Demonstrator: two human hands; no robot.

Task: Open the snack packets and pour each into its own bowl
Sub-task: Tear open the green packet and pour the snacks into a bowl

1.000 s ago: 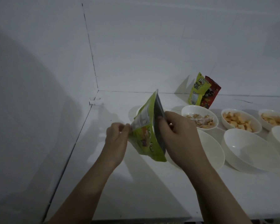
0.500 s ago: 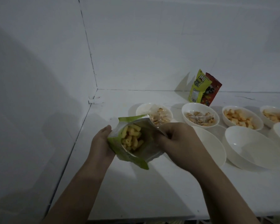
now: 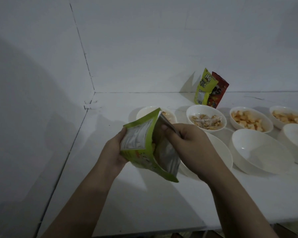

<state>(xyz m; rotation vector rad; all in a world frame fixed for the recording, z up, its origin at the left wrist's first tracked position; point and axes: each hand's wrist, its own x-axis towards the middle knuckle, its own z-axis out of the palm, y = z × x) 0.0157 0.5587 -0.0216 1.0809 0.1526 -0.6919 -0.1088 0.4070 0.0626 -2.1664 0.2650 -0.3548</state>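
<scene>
White counter (image 3: 144, 203), seven white bowls (image 3: 255, 150), two standing packets (image 3: 205, 88)

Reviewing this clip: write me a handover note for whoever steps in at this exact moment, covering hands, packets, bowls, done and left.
Left hand grips the green snack packet from its left side; right hand pinches the packet's silver inner wall, holding the mouth open. The packet is held above the white counter, not yet tipped.
Done: four back-row bowls hold snacks, among them one under the packet, one mid-row and one of orange pieces.
Left: pour this packet into the empty bowl behind the right hand; another large empty bowl waits. A yellow-green packet and a red packet lean against the wall; whether they are opened cannot be told.
</scene>
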